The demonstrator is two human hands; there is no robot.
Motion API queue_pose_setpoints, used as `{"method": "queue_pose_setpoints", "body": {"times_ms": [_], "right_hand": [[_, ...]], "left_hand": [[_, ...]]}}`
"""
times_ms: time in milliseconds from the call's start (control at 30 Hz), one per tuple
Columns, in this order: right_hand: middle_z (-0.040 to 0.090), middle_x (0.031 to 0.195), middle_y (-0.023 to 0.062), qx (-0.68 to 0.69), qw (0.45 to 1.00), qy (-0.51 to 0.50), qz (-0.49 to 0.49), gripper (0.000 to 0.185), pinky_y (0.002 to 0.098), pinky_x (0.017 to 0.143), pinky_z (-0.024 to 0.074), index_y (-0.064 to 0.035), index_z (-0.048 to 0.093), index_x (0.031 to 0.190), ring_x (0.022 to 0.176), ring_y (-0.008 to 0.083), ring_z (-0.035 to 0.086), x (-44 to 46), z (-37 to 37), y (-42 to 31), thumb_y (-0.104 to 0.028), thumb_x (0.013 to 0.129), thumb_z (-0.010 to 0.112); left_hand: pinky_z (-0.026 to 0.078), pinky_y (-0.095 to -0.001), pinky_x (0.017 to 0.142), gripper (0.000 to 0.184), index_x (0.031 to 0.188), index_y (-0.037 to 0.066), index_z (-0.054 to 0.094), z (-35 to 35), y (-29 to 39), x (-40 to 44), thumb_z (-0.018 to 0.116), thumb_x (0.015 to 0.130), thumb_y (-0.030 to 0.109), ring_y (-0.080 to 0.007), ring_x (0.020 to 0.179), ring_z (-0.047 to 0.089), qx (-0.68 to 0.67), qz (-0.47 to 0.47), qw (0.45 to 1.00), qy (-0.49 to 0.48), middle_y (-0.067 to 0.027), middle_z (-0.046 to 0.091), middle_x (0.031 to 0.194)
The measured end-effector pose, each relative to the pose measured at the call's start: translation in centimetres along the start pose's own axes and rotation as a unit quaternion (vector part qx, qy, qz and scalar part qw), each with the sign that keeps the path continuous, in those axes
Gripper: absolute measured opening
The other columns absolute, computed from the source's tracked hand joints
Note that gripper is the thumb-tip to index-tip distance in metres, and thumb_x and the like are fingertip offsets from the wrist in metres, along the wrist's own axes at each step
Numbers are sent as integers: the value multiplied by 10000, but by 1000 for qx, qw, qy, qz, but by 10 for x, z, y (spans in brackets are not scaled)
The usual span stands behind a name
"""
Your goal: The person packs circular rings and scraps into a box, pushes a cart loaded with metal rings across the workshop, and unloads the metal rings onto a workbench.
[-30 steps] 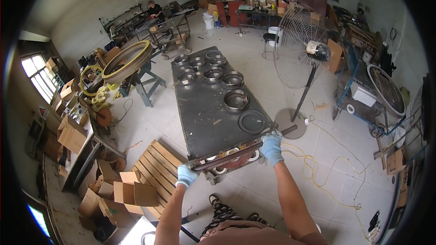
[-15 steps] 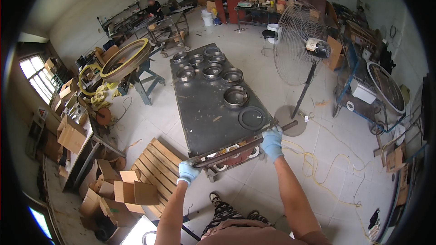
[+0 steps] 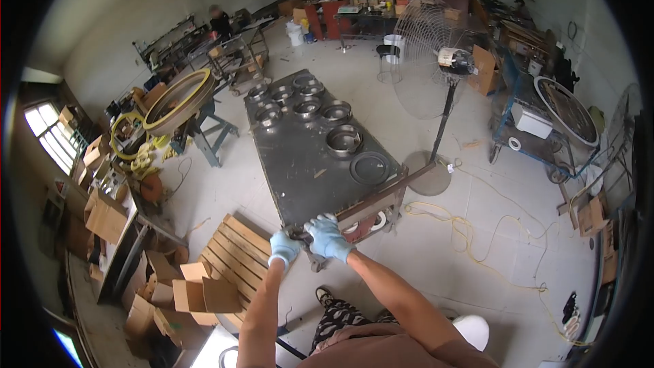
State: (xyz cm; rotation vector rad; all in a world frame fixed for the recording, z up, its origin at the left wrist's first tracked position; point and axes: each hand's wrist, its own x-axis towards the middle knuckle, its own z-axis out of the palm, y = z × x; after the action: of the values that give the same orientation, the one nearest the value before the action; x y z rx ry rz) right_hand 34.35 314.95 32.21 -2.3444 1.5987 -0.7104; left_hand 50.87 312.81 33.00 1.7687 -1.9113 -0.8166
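Note:
A dark metal bar [image 3: 371, 204] runs along the near edge of the metal-topped table [image 3: 300, 194]. My left hand [image 3: 284, 247], in a light blue glove, is closed around the bar's left end at the table's corner. Close beside it, my right hand [image 3: 329, 237], also gloved, has its fingers curled over the bar. The gloves hide the stretch of bar under them. On the tabletop lie a flat dark ring [image 3: 370, 168], a deeper metal ring [image 3: 344, 140] and several similar rings farther back. White rings [image 3: 379, 220] show below the tabletop.
A wooden pallet [image 3: 235, 252] and open cardboard boxes [image 3: 204, 289] lie to the left. A large stand fan [image 3: 443, 95] stands right of the table, with a yellow cable [image 3: 470, 245] across the floor. Another person [image 3: 219, 24] is at the back left.
My right hand has moved left along the bar, from its right end to beside my left hand. My left hand stays at the left end. The view has shifted slightly.

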Motion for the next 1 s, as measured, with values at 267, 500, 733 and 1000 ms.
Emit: {"method": "queue_pose_setpoints", "body": {"times_ms": [267,500,733,1000], "right_hand": [[654,1029,67,-10,997,71,-37,397,429,1034,325,-105,663,1007,1059,248,572,-56,-30,22,-289,657,709],[650,948,50,-57,996,-28,55,353,450,1038,334,-140,677,906,984,242,584,-33,-56,73,-324,610,732],[646,768,48,-150,954,-188,177,250,455,1029,345,-160,706,759,872,266,594,-7,-81,99,-336,589,758],[620,605,-10,-342,855,-285,264,105,418,1001,372,-264,715,680,765,215,597,-34,-6,153,-234,584,685]], "left_hand": [[551,-319,737,349,1036,68,699,35,32,-43,807,729,195,-167,776,694,-121,50,989,-64,-83,737,877],[509,-317,907,546,1293,28,540,61,43,16,725,835,260,-234,1053,668,-129,196,933,-274,-155,677,1153],[444,-337,995,532,1346,36,540,44,-21,151,655,930,347,-190,1124,585,-373,-16,784,-497,-104,625,1247],[508,-304,843,490,1244,17,617,-12,-311,360,636,900,367,-207,938,648,-205,-264,875,-350,-105,693,1072]]}}
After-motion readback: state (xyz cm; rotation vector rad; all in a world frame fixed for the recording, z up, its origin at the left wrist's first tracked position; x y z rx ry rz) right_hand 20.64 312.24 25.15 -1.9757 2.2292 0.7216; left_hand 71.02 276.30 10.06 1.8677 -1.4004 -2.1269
